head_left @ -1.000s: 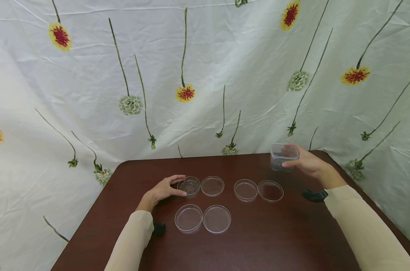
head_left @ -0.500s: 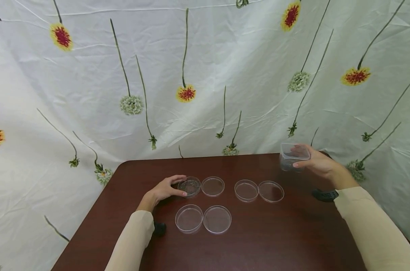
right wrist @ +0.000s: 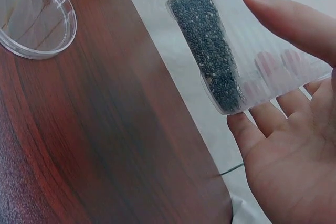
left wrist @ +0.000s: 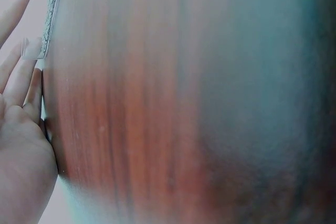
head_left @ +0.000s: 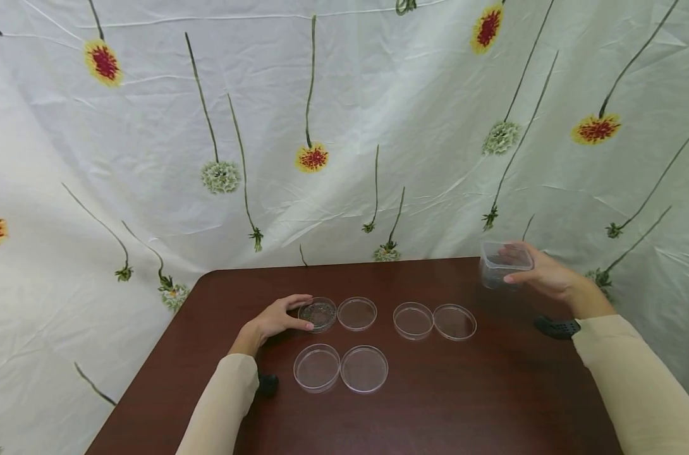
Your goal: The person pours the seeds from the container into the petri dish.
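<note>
My left hand [head_left: 272, 318] rests on the table, thumb and fingers gripping a clear petri dish [head_left: 318, 314] from its left side. A layer of small dark seeds covers that dish's bottom; in the left wrist view its edge shows beside the fingers [left wrist: 21, 80]. Over the back right of the table, my right hand [head_left: 549, 276] holds a clear plastic container [head_left: 495, 270] between thumb and fingers. Dark, tiny seeds [right wrist: 205, 45] fill the bottom of that container in the right wrist view, and the fingers behind show through its wall.
To the right of the seeded dish stands another petri dish [head_left: 357, 314]. Farther right is a touching pair, a dish [head_left: 413, 320] and a shallower one [head_left: 455, 323]. Two more dishes [head_left: 317, 368] sit nearer me. A flowered cloth [head_left: 344, 114] hangs behind the brown table [head_left: 447, 404].
My right hand has carried the plastic container to the right along the table's back edge. My left hand and the petri dishes have stayed where they were.
</note>
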Demonstrator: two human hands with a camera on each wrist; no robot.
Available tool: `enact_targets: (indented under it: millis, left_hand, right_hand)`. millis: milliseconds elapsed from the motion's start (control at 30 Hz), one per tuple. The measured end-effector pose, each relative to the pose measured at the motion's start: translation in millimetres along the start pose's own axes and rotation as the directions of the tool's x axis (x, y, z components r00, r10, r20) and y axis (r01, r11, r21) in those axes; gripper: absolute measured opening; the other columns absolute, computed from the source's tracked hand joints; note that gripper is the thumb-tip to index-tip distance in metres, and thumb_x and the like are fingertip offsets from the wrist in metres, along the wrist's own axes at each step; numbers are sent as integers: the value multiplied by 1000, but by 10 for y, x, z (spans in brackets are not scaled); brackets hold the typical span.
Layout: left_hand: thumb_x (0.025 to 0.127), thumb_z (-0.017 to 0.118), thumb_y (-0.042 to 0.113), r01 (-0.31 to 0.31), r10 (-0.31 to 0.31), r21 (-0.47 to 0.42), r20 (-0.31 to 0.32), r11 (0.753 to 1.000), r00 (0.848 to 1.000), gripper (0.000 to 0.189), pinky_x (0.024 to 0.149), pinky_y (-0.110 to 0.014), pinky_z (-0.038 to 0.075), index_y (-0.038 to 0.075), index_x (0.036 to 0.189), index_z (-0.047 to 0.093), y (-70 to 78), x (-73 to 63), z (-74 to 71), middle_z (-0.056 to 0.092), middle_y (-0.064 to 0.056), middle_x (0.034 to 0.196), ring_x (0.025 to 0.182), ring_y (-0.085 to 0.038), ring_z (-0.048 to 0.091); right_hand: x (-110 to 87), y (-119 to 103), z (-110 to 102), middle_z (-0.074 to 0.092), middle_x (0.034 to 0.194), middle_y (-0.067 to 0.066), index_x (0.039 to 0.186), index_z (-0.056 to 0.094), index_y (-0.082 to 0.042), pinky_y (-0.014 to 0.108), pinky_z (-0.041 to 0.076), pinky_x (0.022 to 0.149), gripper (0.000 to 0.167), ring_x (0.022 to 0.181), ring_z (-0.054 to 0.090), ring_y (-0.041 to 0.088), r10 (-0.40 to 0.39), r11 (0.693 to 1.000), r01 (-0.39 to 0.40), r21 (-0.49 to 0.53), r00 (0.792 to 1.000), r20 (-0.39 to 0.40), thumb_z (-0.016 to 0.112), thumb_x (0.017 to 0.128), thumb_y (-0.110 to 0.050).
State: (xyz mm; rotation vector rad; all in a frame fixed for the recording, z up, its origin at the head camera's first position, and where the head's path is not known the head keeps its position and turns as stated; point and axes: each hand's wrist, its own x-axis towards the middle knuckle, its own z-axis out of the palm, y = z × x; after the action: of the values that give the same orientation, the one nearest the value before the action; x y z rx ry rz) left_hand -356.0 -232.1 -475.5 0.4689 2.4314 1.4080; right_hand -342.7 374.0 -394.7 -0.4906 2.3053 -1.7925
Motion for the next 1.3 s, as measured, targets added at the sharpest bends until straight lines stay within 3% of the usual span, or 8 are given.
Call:
enact_targets:
  millis: [233,300,433,633,800,1033,1300]
  left_hand:
    - [86,88,18,11,-11,-10,-14,1000,1000,80,117,-58,28,5,154,48,-22,11,6,50,-15,154,147,-37,34]
    - [86,88,18,13,-13,-13,-15,1000,1000,79,117,-57,28,6,154,48,-25,8,7,50,-15,154,148,-36,34]
    - [87,87,18,3,-3,-6,-12,1000,1000,79,117,-58,28,5,154,47,-12,0,1,50,-16,154,147,-38,35]
    - [88,86,16,-13,13,-11,-8,1000,1000,79,116,-61,27,2,154,46,11,-8,5,48,-19,154,147,-40,34]
    - [87,87,17,-8,8,-17,-11,1000,1000,79,116,-60,29,2,153,47,9,-6,11,49,-20,153,145,-41,36]
    - [86,88,17,16,-17,-23,-27,1000,999,78,116,-57,29,6,153,50,-16,9,16,51,-16,153,145,-36,38]
    - [87,87,18,-1,0,-13,-15,1000,1000,79,116,-59,28,3,154,47,0,-11,4,49,-18,154,146,-39,36]
  right_hand:
    - [-64,69,-53,11,162,34,156,12,3,18,44,90,89,148,14,47,14,1000,-14,-23,1000,-2,72,90,7]
    - [-90,83,-68,16,161,32,156,13,2,18,44,91,87,147,21,40,5,999,-5,-33,1000,6,71,91,8]
    - [-153,105,-98,27,158,22,157,11,4,19,45,92,90,138,34,14,-4,999,6,-53,1000,25,71,91,8]
    - [-249,140,-150,32,157,13,159,3,6,20,47,92,96,136,34,7,13,998,-8,-65,998,65,70,92,7]
    - [-310,199,-170,43,142,-12,155,18,-2,23,49,90,82,125,40,-7,-1,999,3,-36,997,72,69,92,9]
    - [-385,289,-169,45,139,-17,152,25,-7,20,46,91,76,123,43,-11,-12,999,15,-41,997,74,69,92,8]
    - [-482,404,-144,48,139,-18,151,31,-10,20,46,91,71,125,45,-10,-39,999,42,-34,994,101,67,93,10]
